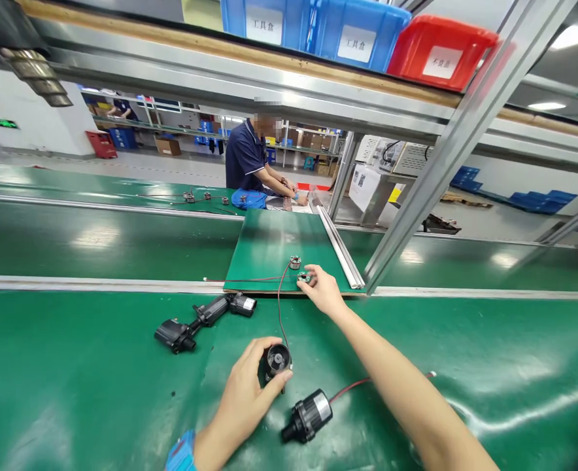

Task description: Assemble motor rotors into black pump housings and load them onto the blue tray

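Observation:
My left hand [250, 386] is wrapped round a black round pump housing [278, 358], its open end facing up. My right hand [322, 288] reaches forward to the green board [274, 242], thumb and fingers closed on a small wound coil [303, 278] with a red wire. Just behind it stands a second coil [295, 262], whose red wire runs down towards the housing. A black pump [309, 416] with a label and a red wire lies to the right of my left hand. Several black pumps [213, 311] lie in a row at the left.
An aluminium post [416, 170] rises at the right of the board, beside white strips [340, 252]. Overhead, a shelf holds blue bins [355, 36] and a red bin [443, 55]. A person [247, 157] works across the bench, near more coils [207, 195].

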Demonstrator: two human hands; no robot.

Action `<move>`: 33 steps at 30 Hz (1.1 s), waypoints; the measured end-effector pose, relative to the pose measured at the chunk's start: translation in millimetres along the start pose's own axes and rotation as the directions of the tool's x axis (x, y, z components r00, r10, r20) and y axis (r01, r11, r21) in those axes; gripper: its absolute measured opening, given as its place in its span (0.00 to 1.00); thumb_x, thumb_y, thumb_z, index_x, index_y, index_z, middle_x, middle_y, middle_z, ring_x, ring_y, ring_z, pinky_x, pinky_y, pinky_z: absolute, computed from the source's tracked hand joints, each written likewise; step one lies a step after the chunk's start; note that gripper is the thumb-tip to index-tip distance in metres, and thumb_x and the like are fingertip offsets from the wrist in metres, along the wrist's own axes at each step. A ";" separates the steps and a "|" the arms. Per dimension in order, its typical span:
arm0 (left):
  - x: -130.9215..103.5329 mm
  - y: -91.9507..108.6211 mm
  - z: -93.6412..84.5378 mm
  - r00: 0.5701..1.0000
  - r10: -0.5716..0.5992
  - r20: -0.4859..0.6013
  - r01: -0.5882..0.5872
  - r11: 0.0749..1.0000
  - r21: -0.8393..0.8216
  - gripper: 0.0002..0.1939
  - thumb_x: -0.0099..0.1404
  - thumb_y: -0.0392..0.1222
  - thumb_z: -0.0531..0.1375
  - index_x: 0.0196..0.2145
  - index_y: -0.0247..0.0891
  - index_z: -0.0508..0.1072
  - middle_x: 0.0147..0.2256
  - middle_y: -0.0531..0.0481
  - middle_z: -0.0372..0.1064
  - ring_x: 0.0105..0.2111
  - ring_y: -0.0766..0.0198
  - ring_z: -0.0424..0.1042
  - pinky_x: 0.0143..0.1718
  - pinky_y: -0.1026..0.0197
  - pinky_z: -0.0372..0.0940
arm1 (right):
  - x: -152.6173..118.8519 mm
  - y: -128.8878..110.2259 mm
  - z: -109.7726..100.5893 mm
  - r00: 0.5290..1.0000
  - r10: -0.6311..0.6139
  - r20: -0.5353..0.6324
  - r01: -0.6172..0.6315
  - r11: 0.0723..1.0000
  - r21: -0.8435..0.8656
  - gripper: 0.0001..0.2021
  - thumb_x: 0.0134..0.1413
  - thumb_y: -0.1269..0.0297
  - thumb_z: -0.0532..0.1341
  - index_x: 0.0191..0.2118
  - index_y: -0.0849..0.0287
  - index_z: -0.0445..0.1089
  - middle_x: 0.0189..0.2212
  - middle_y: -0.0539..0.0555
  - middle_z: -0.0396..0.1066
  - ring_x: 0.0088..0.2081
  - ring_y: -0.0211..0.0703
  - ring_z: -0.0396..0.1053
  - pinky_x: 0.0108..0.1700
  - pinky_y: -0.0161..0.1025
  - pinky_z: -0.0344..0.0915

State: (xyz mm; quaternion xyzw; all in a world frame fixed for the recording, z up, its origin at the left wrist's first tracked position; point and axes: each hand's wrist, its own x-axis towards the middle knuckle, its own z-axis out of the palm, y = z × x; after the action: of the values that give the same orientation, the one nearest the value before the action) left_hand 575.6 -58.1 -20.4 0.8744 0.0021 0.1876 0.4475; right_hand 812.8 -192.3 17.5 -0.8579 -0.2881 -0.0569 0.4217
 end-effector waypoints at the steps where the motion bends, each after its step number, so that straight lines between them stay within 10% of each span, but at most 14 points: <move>1: 0.5 -0.4 -0.3 1.000 -0.003 -0.006 0.003 1.000 -0.006 0.19 0.66 0.47 0.62 0.53 0.43 0.69 0.50 0.44 0.73 0.51 0.52 0.73 0.52 0.48 0.69 | -12.4 -1.7 -4.8 1.000 0.002 0.027 -0.003 0.999 0.033 0.24 0.54 0.55 0.65 0.54 0.60 0.68 0.30 0.49 0.70 0.33 0.41 0.69 0.43 0.41 0.67; 8: 0.3 -3.7 2.9 0.999 -0.048 -0.006 0.048 0.998 -0.039 0.26 0.62 0.47 0.67 0.56 0.45 0.68 0.53 0.45 0.74 0.53 0.53 0.74 0.55 0.49 0.69 | -93.2 -42.9 -27.6 0.925 -0.127 0.358 -0.029 0.916 0.401 0.24 0.46 0.51 0.73 0.48 0.57 0.76 0.34 0.50 0.75 0.34 0.39 0.68 0.40 0.39 0.66; 20: 0.8 -11.6 0.1 0.998 -0.058 -0.026 0.058 0.998 -0.013 0.41 0.60 0.49 0.67 0.67 0.44 0.56 0.59 0.42 0.71 0.57 0.48 0.72 0.59 0.44 0.67 | -112.2 -68.1 -23.5 0.808 -0.485 0.333 0.375 0.861 0.344 0.24 0.53 0.56 0.72 0.55 0.47 0.73 0.49 0.51 0.77 0.51 0.44 0.72 0.55 0.43 0.60; 29: 0.1 0.4 0.6 0.988 -0.153 -0.016 0.150 0.981 -0.120 0.45 0.59 0.48 0.68 0.67 0.45 0.51 0.50 0.45 0.77 0.49 0.52 0.78 0.53 0.47 0.72 | -110.1 -51.8 -11.5 0.863 -0.262 0.432 0.089 0.921 0.379 0.25 0.43 0.56 0.76 0.50 0.48 0.76 0.48 0.52 0.69 0.51 0.45 0.68 0.56 0.45 0.63; 33: 0.4 -5.2 2.2 0.991 -0.102 -0.082 0.095 0.992 -0.085 0.27 0.58 0.52 0.68 0.50 0.42 0.63 0.47 0.41 0.78 0.49 0.48 0.78 0.50 0.46 0.74 | -111.6 -54.3 -16.0 0.839 -0.321 0.439 0.179 0.925 0.336 0.32 0.43 0.51 0.75 0.56 0.46 0.71 0.51 0.52 0.70 0.52 0.46 0.68 0.57 0.45 0.62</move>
State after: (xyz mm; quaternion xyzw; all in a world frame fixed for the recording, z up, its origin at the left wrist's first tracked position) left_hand 577.6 -56.6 -25.5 0.8453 0.0573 0.2028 0.4909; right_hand 693.3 -228.2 27.2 -0.7300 -0.5002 0.1468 0.4420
